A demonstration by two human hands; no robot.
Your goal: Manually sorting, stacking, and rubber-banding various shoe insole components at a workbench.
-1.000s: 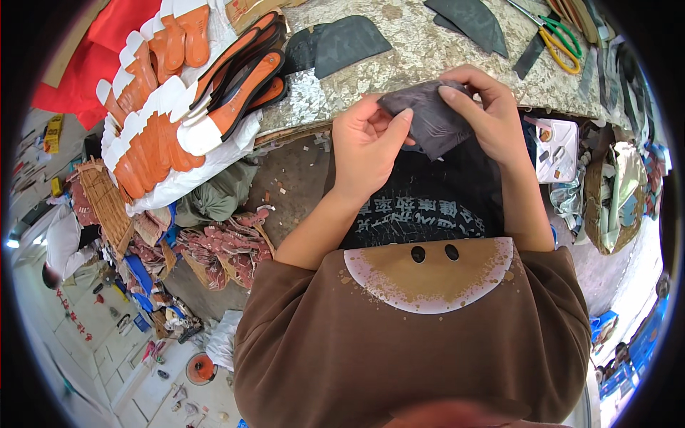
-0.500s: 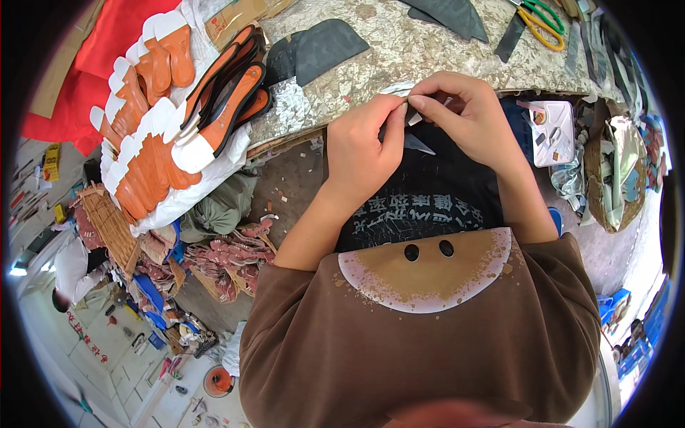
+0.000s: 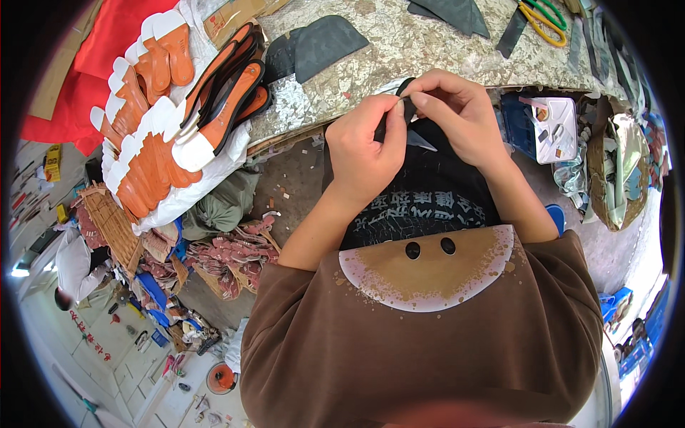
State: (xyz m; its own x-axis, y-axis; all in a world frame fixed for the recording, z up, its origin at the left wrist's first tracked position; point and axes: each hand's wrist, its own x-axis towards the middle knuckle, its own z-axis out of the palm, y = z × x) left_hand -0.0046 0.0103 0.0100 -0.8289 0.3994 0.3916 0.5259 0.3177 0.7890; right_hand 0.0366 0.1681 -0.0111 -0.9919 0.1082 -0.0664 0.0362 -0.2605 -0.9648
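Over my lap, at the front edge of the bench, both hands meet on a thin black flexible piece (image 3: 409, 108) with a curved top end. My left hand (image 3: 365, 146) pinches it between thumb and fingers. My right hand (image 3: 457, 118) grips its upper end, thumb close to the left fingertips. A pale edge shows just behind the fingers, and a grey pointed tip (image 3: 422, 141) sticks out below them. My fingers hide most of the piece, so its full shape cannot be made out.
Orange insoles (image 3: 146, 189) with white ends lie on a white sheet at left, beside black-rimmed ones (image 3: 232, 107). Black cut sheets (image 3: 328, 46) and yellow-and-green-handled scissors (image 3: 546, 27) rest on the worn bench (image 3: 428, 57). A white tray (image 3: 555, 128) and a basket (image 3: 621, 185) stand at right.
The right fingers have shifted slightly up and left, and more of the black piece shows between the hands. Both hands keep their grip.
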